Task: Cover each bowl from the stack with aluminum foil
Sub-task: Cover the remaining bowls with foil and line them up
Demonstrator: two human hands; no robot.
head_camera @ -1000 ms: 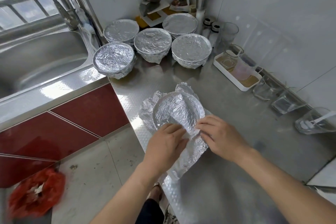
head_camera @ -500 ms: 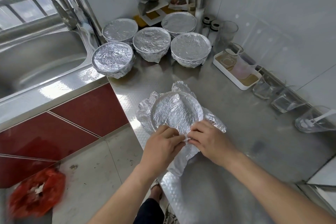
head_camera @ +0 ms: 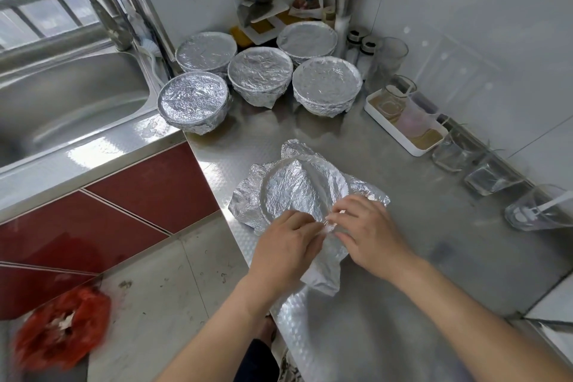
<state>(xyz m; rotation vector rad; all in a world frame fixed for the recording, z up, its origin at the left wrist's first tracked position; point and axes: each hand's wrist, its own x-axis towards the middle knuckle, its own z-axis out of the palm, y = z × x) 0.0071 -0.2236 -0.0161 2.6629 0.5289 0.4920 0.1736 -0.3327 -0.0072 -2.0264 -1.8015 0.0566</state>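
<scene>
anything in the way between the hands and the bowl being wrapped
Only the foil itself: the left hand and right hand pinch it at the near rim of the draped bowl; nothing else visible stands between.

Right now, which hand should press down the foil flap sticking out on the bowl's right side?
Right hand. It sits directly beside that flap; the left hand is on the near-left side and would have to cross over. Both pinch the foil at the near rim.
</scene>
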